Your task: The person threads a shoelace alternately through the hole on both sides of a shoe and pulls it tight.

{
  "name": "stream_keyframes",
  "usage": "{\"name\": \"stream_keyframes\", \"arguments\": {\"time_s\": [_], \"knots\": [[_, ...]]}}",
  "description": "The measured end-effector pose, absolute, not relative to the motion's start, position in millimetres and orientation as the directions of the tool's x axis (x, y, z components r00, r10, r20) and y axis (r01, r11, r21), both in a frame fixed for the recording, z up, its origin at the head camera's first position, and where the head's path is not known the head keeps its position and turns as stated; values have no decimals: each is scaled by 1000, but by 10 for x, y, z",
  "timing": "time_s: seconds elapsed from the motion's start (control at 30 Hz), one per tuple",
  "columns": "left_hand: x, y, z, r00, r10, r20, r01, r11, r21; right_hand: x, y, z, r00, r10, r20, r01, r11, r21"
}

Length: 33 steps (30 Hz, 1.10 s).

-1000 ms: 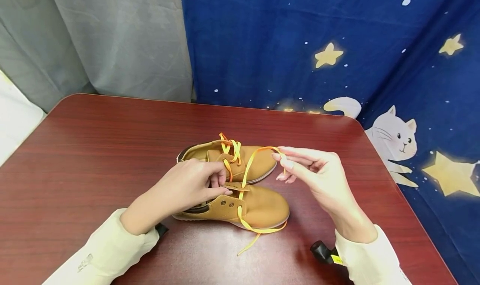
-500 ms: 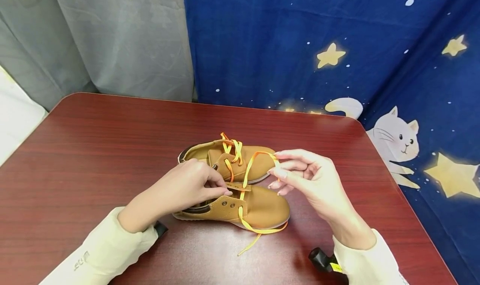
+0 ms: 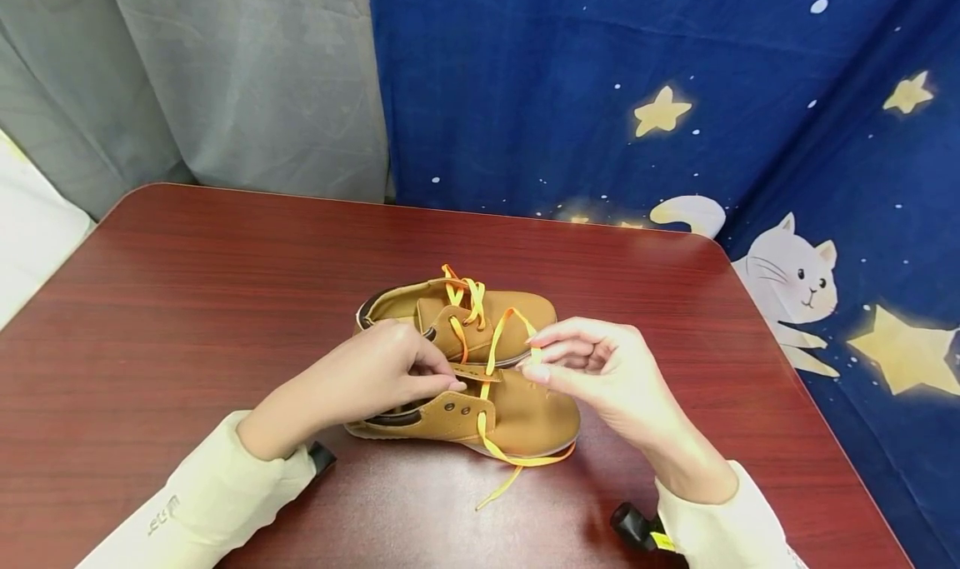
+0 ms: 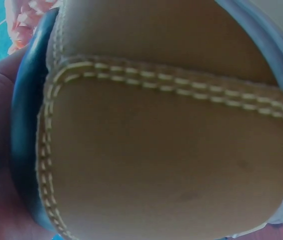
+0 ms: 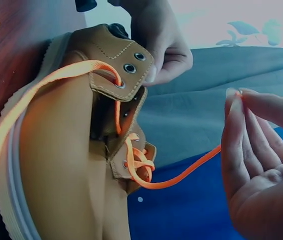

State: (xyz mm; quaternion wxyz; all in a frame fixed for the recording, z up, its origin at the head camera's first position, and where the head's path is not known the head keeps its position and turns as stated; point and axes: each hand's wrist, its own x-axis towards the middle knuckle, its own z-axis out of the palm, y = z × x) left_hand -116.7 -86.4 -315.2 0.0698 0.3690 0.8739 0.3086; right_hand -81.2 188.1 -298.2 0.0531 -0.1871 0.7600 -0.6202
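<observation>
A tan lace-up shoe (image 3: 536, 411) lies nearest, toe to the right, its eyelet flaps spread apart. My left hand (image 3: 382, 365) grips it at the opening, thumb right at the flap edge (image 5: 149, 75). In the left wrist view the shoe's stitched heel (image 4: 166, 145) fills most of the frame. My right hand (image 3: 607, 377) pinches the end of an orange shoelace (image 5: 191, 172) between thumb and index finger, above the toe. From the far flap the lace arches up to these fingers. Its other half (image 3: 517, 461) passes through a near-flap eyelet and trails onto the table.
A matching tan shoe (image 3: 525, 306) stands right behind, its orange lace (image 3: 474, 298) threaded and crossed. Both rest on a dark red wooden table (image 3: 247, 277). Grey and blue curtains (image 3: 525, 77) hang along the back edge. A black wrist device (image 3: 633, 523) sits under the right sleeve.
My right hand has moved left and down toward the near shoe with the lace end, so the lace arch is tighter. My left hand has stayed in place.
</observation>
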Motion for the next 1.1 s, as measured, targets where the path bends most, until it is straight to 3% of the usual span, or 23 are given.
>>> {"name": "stream_keyframes", "arguments": {"time_s": [0.27,0.57,1.1], "knots": [[-1189,-863,-3166,-713,694,100,591,519,617,-791,1796,-3049,-924,-358,134,-182,103,-978],[-1206,-876,-3209,-665,743,72,585,458,669,-726,1669,-3125,-918,-380,119,-192,160,-968],[-1213,-878,-3209,-647,761,49,572,441,692,-648,1480,-3281,-895,-423,143,-236,178,-955]]}}
